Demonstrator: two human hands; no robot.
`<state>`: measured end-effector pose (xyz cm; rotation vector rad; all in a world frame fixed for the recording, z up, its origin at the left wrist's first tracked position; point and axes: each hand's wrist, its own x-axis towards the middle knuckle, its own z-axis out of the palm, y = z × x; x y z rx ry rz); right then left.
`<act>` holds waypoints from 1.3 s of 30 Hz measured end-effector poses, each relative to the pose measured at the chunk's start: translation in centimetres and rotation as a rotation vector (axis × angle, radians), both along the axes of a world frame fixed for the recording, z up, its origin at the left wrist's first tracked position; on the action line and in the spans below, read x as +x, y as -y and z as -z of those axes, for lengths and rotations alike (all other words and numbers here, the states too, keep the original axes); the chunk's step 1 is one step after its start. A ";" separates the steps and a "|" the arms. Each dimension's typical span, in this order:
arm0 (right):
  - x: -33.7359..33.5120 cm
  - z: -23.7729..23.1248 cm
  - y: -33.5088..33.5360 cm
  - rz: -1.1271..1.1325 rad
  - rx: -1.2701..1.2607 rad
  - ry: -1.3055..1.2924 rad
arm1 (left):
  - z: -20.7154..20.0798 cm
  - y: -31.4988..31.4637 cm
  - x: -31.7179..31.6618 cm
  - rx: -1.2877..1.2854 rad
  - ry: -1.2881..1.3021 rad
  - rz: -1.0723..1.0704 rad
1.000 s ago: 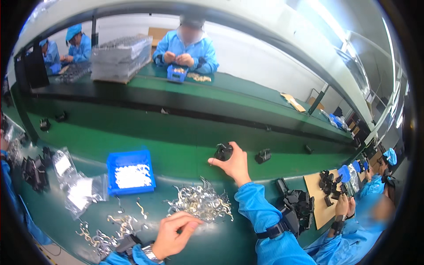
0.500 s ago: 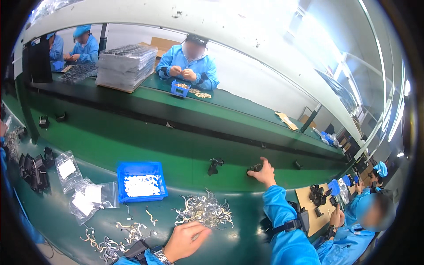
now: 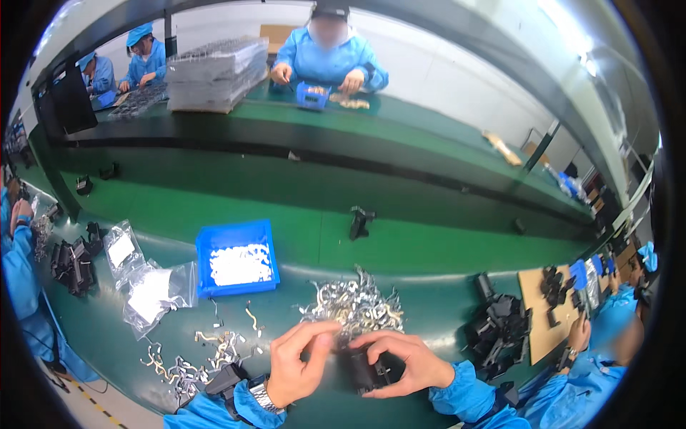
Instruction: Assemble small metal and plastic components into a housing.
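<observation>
My right hand (image 3: 407, 361) grips a black plastic housing (image 3: 366, 373) between thumb and fingers, low over the near bench. Just left of it, my left hand (image 3: 304, 361) is closed, thumb and forefinger brought together close to the housing's upper end. Whatever those fingertips pinch is too small to make out. Behind both hands lies a heap of small bent metal strips (image 3: 357, 300), partly covered by my fingers. More loose metal strips (image 3: 187, 368) are scattered to the left, beside my left sleeve.
A blue bin (image 3: 239, 292) of small white pieces stands left of the heap, near clear bags (image 3: 153, 289). Black housings are piled at right (image 3: 500, 329) and left (image 3: 73, 264). Another housing (image 3: 361, 223) sits on the green strip. Co-workers sit opposite and at both sides.
My right hand has come back from the green strip to the near bench with a black housing in it. My left hand has risen slightly, beside the housing. The view has shifted.
</observation>
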<state>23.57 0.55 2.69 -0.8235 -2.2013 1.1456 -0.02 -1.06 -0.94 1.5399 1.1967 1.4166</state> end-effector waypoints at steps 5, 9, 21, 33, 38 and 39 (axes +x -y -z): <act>-0.3 2.7 0.0 -0.243 -0.138 -0.128 | -0.2 -0.7 -0.2 0.023 -0.028 0.026; -0.3 3.9 0.5 -0.177 -0.093 -0.107 | -0.3 -0.9 -0.3 0.043 -0.115 0.070; 0.1 2.5 3.4 0.073 0.182 0.140 | -0.4 -0.2 -0.6 -0.017 -0.113 0.088; -1.1 4.0 3.0 0.028 0.311 0.187 | 0.2 -2.2 -0.9 0.122 -0.370 -0.063; -1.0 3.9 2.5 0.077 0.278 0.077 | -0.9 -2.3 -2.9 0.116 -0.695 0.123; -1.0 3.8 2.5 0.082 0.277 0.071 | -1.7 -2.1 -2.9 0.137 -0.767 0.137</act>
